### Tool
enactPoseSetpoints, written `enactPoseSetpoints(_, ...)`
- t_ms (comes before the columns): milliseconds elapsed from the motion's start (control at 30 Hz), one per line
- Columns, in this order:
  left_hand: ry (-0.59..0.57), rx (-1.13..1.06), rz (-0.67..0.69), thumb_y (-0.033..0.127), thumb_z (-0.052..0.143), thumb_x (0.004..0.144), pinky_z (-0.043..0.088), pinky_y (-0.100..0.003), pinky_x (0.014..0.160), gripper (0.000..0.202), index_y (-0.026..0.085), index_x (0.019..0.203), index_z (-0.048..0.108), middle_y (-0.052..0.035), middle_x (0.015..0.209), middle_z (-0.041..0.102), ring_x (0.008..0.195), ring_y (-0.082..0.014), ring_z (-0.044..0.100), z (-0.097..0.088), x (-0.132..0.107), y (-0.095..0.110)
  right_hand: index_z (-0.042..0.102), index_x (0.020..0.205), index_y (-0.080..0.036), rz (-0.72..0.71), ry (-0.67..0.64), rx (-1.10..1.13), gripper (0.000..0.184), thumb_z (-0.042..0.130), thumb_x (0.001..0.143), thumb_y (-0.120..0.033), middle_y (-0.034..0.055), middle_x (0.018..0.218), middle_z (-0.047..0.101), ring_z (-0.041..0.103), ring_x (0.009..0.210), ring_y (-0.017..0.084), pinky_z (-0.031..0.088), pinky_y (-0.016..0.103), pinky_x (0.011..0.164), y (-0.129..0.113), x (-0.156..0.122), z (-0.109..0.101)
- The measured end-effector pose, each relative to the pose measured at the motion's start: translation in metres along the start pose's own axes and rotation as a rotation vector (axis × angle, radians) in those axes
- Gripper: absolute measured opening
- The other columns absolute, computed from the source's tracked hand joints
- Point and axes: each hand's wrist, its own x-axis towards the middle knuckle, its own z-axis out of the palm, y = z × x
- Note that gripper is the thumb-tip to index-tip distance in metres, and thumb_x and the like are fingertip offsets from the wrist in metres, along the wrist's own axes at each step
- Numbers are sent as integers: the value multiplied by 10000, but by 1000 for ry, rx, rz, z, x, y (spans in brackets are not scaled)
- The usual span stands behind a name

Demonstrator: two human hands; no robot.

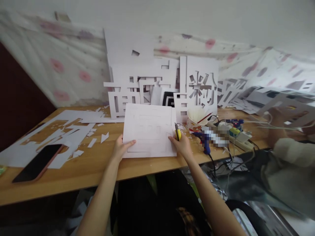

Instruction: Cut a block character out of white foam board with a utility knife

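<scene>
A white foam-like board (150, 131) with faint pencilled outlines of rectangles is tilted up at the front of the table. My left hand (121, 147) grips its left edge, thumb on the face and fingers behind. My right hand (182, 144) holds the lower right edge, its thumb also on the face. That same hand keeps a yellow and black utility knife (177, 132) upright in its fingers, by the board's right edge. The fingers behind the board are hidden.
Cut-out white boards (200, 82) lean against the back. Scraps and a phone (38, 163) lie left on the table (98, 167). A paper cup (194, 123), a blue glue gun (205, 141) and a power strip (240, 141) are right. Another person's hand (274, 124) holds a cut board.
</scene>
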Motion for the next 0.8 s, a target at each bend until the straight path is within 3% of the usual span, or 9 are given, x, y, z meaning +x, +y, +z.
enactPoseSetpoints(100, -19, 17, -46, 400, 928, 540, 580, -438, 926, 489, 166, 922, 733, -148, 1062, 783, 1009, -306, 728, -2, 6, 7, 460, 683, -252, -32, -5, 18, 501, 624, 729, -723, 1, 624, 546, 469, 592, 176, 374, 315, 587, -1, -3, -6)
enactPoseSetpoints(200, -11, -57, 7, 497, 921, 530, 564, -415, 932, 568, 160, 951, 741, -140, 1079, 782, 1017, -290, 723, 1, 20, 24, 483, 676, -246, -55, -37, 49, 494, 649, 725, -709, -5, 608, 538, 466, 579, 171, 367, 310, 583, 0, -4, -13)
enactPoseSetpoints(300, 5, -75, 85, 511, 927, 473, 557, -385, 889, 633, 140, 945, 726, -128, 1027, 787, 941, -262, 726, 9, 35, 42, 492, 672, -245, -52, -49, 61, 493, 652, 742, -706, -10, 591, 536, 467, 559, 168, 367, 310, 570, 5, -5, -17)
enactPoseSetpoints(400, -11, -3, 137, 490, 903, 520, 551, -358, 842, 588, 126, 944, 722, -123, 987, 788, 881, -238, 722, 18, 42, 52, 507, 680, -245, -45, -43, 55, 473, 639, 773, -690, -10, 588, 546, 470, 552, 166, 374, 311, 569, 10, -5, -17)
enactPoseSetpoints(633, 30, 54, 124, 448, 902, 535, 554, -361, 829, 564, 131, 966, 727, -123, 993, 790, 885, -250, 724, 28, 35, 70, 519, 667, -246, 17, 35, 87, 490, 638, 776, -708, -20, 571, 533, 467, 540, 159, 380, 306, 556, 13, -4, -18)
enactPoseSetpoints(800, 37, 26, 187, 572, 796, 718, 548, -366, 897, 515, 154, 1011, 730, -113, 1074, 780, 985, -256, 717, 36, 26, 82, 524, 674, -243, 19, 1, 141, 487, 670, 775, -696, -30, 571, 516, 457, 536, 153, 388, 299, 550, 16, -3, -16)
